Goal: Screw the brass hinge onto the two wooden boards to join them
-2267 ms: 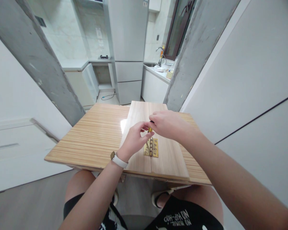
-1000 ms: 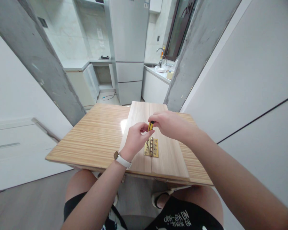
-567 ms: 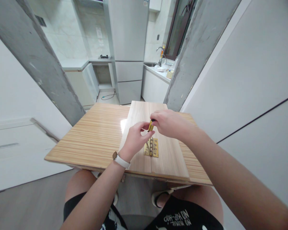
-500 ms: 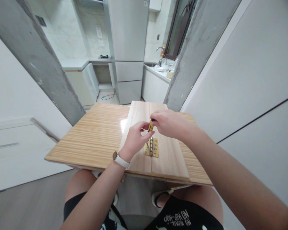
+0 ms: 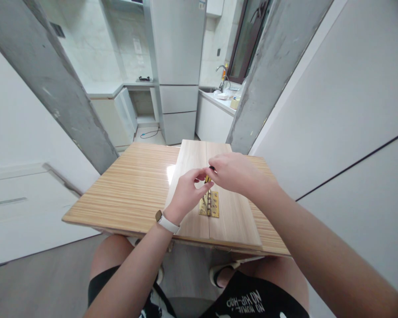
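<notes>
Two pale wooden boards (image 5: 230,221) lie side by side on a striped wooden table (image 5: 132,190). A brass hinge (image 5: 209,204) spans the seam between them. My right hand (image 5: 234,173) grips the yellow and black handle of a small screwdriver (image 5: 207,178), held upright over the hinge's left leaf. My left hand (image 5: 185,194), with a white wristband, pinches the screwdriver's lower shaft just above the hinge. The tip and any screw are hidden by my fingers.
Grey concrete pillars (image 5: 53,84) stand at both far corners of the table. Behind them is a kitchen with a white fridge (image 5: 177,66), a counter and a sink tap (image 5: 222,73). A white wall (image 5: 345,110) runs close on the right. My knees are under the table's near edge.
My right hand has turned slightly on the screwdriver handle and now covers more of it. The left hand, hinge and boards stay where they were.
</notes>
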Tool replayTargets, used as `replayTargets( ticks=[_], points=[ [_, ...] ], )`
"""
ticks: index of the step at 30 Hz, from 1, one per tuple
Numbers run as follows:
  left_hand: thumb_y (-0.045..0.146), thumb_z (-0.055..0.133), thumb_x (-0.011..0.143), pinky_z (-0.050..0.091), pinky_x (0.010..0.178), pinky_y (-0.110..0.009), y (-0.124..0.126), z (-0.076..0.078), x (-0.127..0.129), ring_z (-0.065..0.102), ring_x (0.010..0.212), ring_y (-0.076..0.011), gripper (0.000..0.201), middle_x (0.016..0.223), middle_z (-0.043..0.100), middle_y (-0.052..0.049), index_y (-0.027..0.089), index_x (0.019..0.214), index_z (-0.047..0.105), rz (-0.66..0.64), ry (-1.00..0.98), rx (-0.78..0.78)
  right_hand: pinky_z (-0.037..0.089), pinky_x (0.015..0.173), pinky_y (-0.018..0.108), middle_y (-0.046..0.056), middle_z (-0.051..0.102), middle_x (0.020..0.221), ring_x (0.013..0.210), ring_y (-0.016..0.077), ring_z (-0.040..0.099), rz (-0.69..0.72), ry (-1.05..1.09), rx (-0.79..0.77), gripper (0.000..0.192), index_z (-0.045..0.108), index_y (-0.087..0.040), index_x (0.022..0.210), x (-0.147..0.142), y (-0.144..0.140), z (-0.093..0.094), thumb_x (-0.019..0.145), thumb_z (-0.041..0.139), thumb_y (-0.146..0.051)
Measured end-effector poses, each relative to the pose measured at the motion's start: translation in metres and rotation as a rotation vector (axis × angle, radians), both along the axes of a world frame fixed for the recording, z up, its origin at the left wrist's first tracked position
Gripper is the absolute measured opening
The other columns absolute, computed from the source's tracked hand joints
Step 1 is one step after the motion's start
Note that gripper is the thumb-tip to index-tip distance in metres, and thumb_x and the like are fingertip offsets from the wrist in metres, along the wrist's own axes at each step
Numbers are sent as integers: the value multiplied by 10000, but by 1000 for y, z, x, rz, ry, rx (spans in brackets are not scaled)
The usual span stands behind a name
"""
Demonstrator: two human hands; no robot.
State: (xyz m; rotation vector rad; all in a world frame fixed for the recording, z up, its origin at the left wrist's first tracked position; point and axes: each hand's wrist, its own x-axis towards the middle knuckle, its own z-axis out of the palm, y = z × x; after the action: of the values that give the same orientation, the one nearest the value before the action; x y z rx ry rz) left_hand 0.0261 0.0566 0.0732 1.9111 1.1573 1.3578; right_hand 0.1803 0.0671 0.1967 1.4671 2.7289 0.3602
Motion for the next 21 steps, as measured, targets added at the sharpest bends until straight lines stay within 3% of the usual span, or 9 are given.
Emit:
replayTargets(
  ticks=[8, 16, 18, 21],
  points=[
    [246, 768, 891, 562, 810, -345, 0, -2, 6, 689, 882, -198, 119, 944, 743, -41, 208, 992, 717, 15, 7, 13, 393, 652, 343, 183, 787, 838, 839, 283, 732, -160, 15, 51, 597, 819, -140, 921, 2, 11, -21, 1066, 388, -527],
    [295, 738, 929, 544, 746, -321, 1, -5, 4, 676, 790, -185, 103, 852, 737, -34, 198, 900, 716, 53, 6, 20, 388, 652, 348, 166, 772, 836, 819, 283, 720, -144, 43, 39, 591, 784, -160, 853, -5, 9, -20, 1062, 394, -553],
    [264, 729, 927, 551, 765, -316, 1, -4, 3, 683, 801, -179, 64, 870, 746, -29, 203, 907, 722, 44, -5, 25, 380, 653, 339, 155, 778, 904, 834, 270, 711, -92, 68, -9, 524, 762, -161, 890, -2, 7, -15, 1052, 448, -548],
    [268, 719, 930, 560, 781, -315, 1, -3, 2, 689, 809, -179, 75, 867, 750, -28, 205, 889, 722, 34, -19, 14, 382, 683, 312, 110, 780, 1027, 896, 229, 692, 47, 182, -110, 254, 721, -174, 1057, 4, 3, -4, 1019, 592, -390]
  ],
)
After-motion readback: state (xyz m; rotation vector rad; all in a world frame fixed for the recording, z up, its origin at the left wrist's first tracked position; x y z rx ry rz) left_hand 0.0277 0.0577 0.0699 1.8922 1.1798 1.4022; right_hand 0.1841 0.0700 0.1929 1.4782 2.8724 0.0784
